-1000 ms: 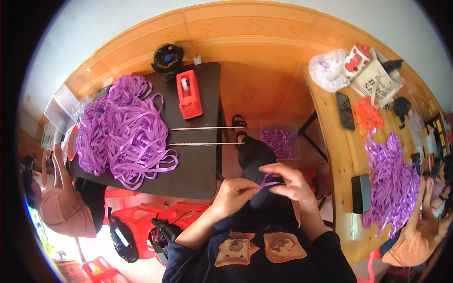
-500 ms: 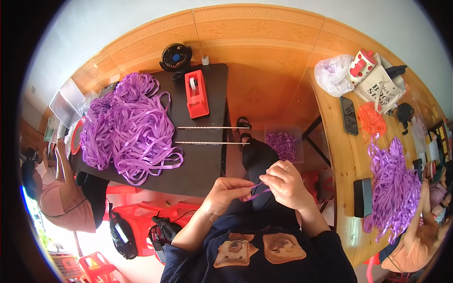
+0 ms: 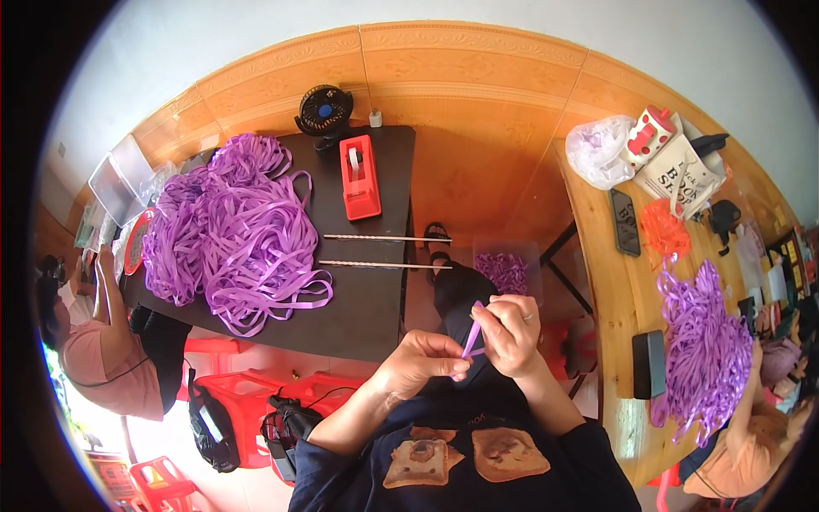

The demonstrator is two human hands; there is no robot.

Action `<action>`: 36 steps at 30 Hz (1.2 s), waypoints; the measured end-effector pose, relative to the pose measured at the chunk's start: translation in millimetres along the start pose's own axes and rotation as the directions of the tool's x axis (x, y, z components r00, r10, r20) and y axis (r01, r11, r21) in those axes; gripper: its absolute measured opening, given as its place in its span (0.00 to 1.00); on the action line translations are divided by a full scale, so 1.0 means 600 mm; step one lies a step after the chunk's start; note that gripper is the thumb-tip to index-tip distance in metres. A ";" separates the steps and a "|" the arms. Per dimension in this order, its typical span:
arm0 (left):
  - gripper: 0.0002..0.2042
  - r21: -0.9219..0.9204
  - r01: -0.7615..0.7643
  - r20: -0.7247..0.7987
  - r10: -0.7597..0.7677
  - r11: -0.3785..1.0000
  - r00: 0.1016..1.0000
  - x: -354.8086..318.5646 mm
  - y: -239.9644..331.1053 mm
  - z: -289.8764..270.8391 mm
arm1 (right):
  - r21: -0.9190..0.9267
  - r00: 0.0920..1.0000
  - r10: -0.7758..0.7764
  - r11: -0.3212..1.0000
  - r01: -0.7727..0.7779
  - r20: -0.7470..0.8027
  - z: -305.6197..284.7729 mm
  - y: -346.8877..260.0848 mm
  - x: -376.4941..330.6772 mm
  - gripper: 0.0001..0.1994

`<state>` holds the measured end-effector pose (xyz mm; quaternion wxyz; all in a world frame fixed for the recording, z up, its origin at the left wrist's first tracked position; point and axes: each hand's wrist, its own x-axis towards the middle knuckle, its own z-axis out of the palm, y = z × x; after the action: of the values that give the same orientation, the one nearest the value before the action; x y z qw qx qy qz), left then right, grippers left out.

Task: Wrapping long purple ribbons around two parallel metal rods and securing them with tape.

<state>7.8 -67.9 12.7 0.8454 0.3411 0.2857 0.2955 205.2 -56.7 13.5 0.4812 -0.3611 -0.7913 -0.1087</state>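
The left hand and right hand each pinched the ribbon, which ran between them near the shirt, where a loosened pinch might have let it slip or twist.

The purple ribbon between the fingers now stands steeply instead of slanting gently across.

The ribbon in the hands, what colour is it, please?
The ribbon is purple, showing best in the head view.
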 end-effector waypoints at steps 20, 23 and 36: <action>0.09 -0.003 -0.397 0.226 0.387 0.918 0.894 -0.072 0.113 0.070 | 0.353 0.858 0.511 0.813 -0.463 -0.051 0.098 0.058 -0.081 0.07; 0.10 0.027 -0.481 0.236 0.462 0.877 0.855 -0.081 0.119 0.076 | 0.363 0.832 0.555 0.775 -0.517 0.000 0.109 0.063 -0.105 0.06; 0.11 0.139 -0.445 0.215 0.411 0.885 0.886 -0.102 0.132 0.053 | 0.772 0.388 0.817 -0.106 -0.626 0.427 0.102 0.079 -0.139 0.05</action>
<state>-35.1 -76.6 108.5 0.7461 0.4977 0.1517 0.4155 218.1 -30.0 -96.2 0.6349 -0.4165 -0.3368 0.5568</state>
